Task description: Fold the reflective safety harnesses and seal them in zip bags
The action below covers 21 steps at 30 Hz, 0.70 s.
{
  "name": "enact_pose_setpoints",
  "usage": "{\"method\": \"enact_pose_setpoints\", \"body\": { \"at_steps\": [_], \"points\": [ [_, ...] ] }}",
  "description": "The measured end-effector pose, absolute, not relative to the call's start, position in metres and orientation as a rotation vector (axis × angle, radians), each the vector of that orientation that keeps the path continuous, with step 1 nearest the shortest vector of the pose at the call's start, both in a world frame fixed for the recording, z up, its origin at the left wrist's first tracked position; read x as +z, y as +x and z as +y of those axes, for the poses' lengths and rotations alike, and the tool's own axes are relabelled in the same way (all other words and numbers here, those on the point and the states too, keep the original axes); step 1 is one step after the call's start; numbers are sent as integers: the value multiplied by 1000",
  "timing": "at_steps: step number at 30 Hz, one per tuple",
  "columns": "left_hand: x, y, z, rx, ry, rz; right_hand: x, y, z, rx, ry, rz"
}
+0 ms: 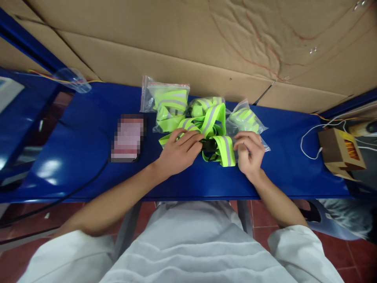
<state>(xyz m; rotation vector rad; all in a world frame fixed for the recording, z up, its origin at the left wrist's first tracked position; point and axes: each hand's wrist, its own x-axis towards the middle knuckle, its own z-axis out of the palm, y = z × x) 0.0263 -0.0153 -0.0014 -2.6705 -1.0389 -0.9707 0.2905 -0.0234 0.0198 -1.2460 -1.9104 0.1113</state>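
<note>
A neon-yellow reflective strap (219, 133) with grey stripes lies bunched on the blue table (88, 157). My left hand (179, 151) presses on its left part, fingers over a black buckle (209, 145). My right hand (250, 151) pinches the strap's right end beside a clear plastic bag (246, 120). Two more clear bags with folded yellow straps sit behind, one at the left (167, 104) and one in the middle (204, 105).
A blurred pink-and-white flat object (128, 137) lies left of my hands. A small brown cardboard box (340, 151) and a white cable (309, 141) are at the right. Cardboard sheets (188, 43) line the wall behind. A black cable (73, 188) crosses the table's left front.
</note>
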Motion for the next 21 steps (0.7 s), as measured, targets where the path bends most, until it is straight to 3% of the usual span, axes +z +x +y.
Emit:
{"method": "enact_pose_setpoints", "body": {
  "at_steps": [5,11,16,21],
  "points": [
    [6,29,-18,-914,-2552,-785,20,284,-34,-55,-962,-2348],
    [11,26,-15,-928,-2369,-696,24,283,-27,162,-1133,-2448],
    [-1,29,-16,-1054,-2604,-779,21,287,-24,324,-1049,-2379],
    [2,34,-19,-1268,-2994,-1038,16,292,-19,97,-926,-2460]
  ]
}}
